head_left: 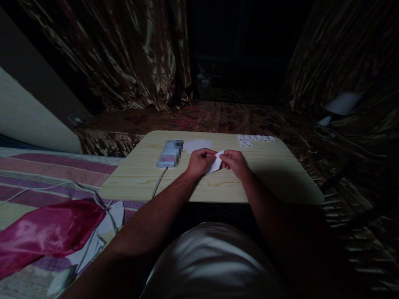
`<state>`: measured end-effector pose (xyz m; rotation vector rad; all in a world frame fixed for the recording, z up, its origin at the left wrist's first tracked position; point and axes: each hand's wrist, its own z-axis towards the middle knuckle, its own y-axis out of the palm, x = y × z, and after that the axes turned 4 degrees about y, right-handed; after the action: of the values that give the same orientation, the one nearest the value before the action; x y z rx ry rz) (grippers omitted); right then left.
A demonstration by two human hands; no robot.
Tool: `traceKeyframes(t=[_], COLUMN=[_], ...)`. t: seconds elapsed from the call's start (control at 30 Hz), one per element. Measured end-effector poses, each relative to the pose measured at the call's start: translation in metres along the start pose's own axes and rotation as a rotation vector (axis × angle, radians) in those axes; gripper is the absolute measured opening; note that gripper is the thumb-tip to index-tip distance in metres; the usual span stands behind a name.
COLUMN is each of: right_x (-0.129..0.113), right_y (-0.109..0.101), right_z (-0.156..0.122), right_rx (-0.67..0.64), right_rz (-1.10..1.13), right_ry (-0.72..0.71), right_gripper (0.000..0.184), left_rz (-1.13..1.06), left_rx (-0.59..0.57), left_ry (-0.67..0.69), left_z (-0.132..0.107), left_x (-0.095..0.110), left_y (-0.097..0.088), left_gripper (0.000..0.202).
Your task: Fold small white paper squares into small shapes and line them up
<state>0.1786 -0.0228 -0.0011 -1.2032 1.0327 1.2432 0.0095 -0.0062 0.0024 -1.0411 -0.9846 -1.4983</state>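
Shirt in a pale fabric fills the nearest part of the view, a bare forearm reaching forward on each side. To the left, a bed cover with purple, pink and pale stripes carries a shiny pink cloth, some white paper scraps just beside it and a white rounded object too dim to name. A white cable runs over the cover.

Ahead stands a low table with a pale wood-grain top. Over its middle, the left hand pinches a piece of white paper between thumb and fingers, and the right hand pinches the same piece by its right side. Its visible face looks plain white. Whether the paper touches the tabletop, I cannot tell.

Left of the hands lies a phone, a cord leading from its near end; its screen is blurred beyond reading. Flat white sheets lie between phone and hands, slightly farther off. Small folded papers sit in two rows near the far right corner.

Beyond are a patterned cloth, a white lamp at right and shiny curtains.
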Motion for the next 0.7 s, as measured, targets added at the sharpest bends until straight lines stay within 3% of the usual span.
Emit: traceKeyframes(t=[0.7], right_x=[-0.0025], right_y=[-0.0008], right_z=[0.0023], right_rx=[0.162], right_rz=[0.130], right_ry=[-0.020], right_gripper=[0.027], left_rz=[0.067], left_rx=[-0.040], left_ry=[-0.034], left_z=[-0.0004], left_x=[-0.0031], left_y=[-0.0010], left_gripper=[0.029])
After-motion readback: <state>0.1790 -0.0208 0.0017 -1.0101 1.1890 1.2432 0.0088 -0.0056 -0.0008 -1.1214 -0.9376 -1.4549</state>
